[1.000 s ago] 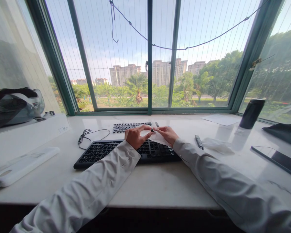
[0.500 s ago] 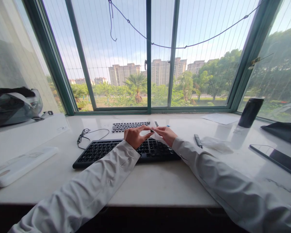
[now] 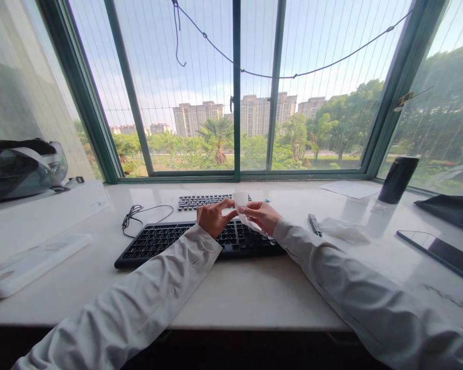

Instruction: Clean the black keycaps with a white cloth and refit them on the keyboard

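- Centrally, a white wipe (image 3: 242, 204) is held between both hands above the far edge of the black keyboard (image 3: 177, 240); its upper end is raised and its lower part hangs by the right palm.
- The left hand (image 3: 213, 217) is curled, with thumb and forefinger pinched on the wipe's left side.
- The right hand (image 3: 263, 216) is closed on the wipe's right side, fingertips meeting those of the left.
- A second, smaller keyboard (image 3: 206, 201) is seen just behind the hands, towards the surface's (image 3: 254, 293) far edge.
- A coiled cable (image 3: 137, 215) lies left of the keyboards.
- A dark pen-like object (image 3: 315, 225) and a crumpled clear wrapper (image 3: 345, 229) lie right of the right wrist.
- A black tumbler (image 3: 397, 180) is set at the far right corner, a tablet (image 3: 440, 254) near the right edge.
- A white flat device (image 3: 31, 263) rests at the left edge.
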Demonstrator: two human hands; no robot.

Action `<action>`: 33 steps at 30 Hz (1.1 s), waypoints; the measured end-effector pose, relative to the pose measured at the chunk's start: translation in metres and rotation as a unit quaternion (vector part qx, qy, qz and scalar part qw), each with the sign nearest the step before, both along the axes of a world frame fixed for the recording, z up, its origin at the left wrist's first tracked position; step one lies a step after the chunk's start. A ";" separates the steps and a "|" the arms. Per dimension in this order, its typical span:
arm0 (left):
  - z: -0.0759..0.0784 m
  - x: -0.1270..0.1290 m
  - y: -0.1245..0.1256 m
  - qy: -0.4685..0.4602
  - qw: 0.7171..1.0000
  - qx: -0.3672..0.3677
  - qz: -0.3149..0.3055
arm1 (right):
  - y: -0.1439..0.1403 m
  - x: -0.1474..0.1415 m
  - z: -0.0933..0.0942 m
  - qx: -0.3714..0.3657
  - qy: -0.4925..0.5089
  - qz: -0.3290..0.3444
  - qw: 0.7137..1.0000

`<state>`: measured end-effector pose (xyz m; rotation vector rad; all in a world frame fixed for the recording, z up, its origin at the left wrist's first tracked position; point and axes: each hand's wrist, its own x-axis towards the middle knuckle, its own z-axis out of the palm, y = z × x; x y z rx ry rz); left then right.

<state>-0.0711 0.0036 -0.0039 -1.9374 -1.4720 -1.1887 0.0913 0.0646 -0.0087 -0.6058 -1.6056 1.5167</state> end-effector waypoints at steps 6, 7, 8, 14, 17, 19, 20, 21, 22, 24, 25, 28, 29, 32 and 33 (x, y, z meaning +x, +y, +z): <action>-0.001 -0.001 0.004 -0.004 1.000 0.000 -0.005 | 0.003 -0.002 -0.004 0.065 -0.035 -0.082 0.994; -0.002 -0.001 0.005 -0.005 1.000 0.000 -0.005 | 0.004 -0.002 -0.005 0.072 -0.039 -0.088 0.993; -0.002 -0.002 0.005 -0.007 1.000 0.000 -0.007 | 0.005 -0.001 -0.006 0.077 -0.040 -0.090 0.992; 0.000 0.001 0.004 -0.038 0.999 0.011 -0.036 | 0.002 -0.002 -0.005 0.034 -0.005 -0.047 0.998; 0.003 0.003 0.001 -0.068 0.996 0.014 -0.049 | -0.003 -0.004 -0.002 -0.002 0.036 -0.012 0.999; 0.004 0.005 -0.001 -0.081 0.995 0.011 -0.061 | -0.006 -0.004 -0.001 -0.010 0.047 0.004 0.999; 0.005 0.006 -0.002 -0.086 0.994 0.011 -0.066 | -0.007 -0.005 0.000 -0.013 0.046 0.013 0.999; 0.006 0.006 -0.003 -0.090 0.993 0.011 -0.071 | -0.008 -0.005 0.000 -0.017 0.044 0.026 0.999; 0.007 0.007 -0.004 -0.094 0.993 0.010 -0.076 | -0.009 -0.005 0.001 -0.024 0.043 0.041 0.998; 0.008 0.008 -0.005 -0.103 0.991 0.008 -0.085 | -0.010 -0.005 0.001 -0.035 0.047 0.069 0.996; 0.008 0.008 -0.006 -0.107 0.990 0.005 -0.090 | -0.011 -0.005 0.001 -0.036 0.053 0.077 0.995; 0.008 0.010 -0.006 -0.108 0.989 -0.001 -0.099 | -0.010 -0.004 0.001 -0.038 0.069 0.082 0.994; 0.007 0.010 -0.006 -0.107 0.989 -0.002 -0.100 | -0.010 -0.003 0.001 -0.043 0.071 0.084 0.993; 0.007 0.011 -0.006 -0.100 0.989 -0.007 -0.107 | -0.010 -0.001 0.002 -0.068 0.061 0.097 0.991; 0.007 0.011 -0.007 -0.097 0.989 -0.009 -0.110 | -0.010 -0.001 0.003 -0.074 0.059 0.099 0.991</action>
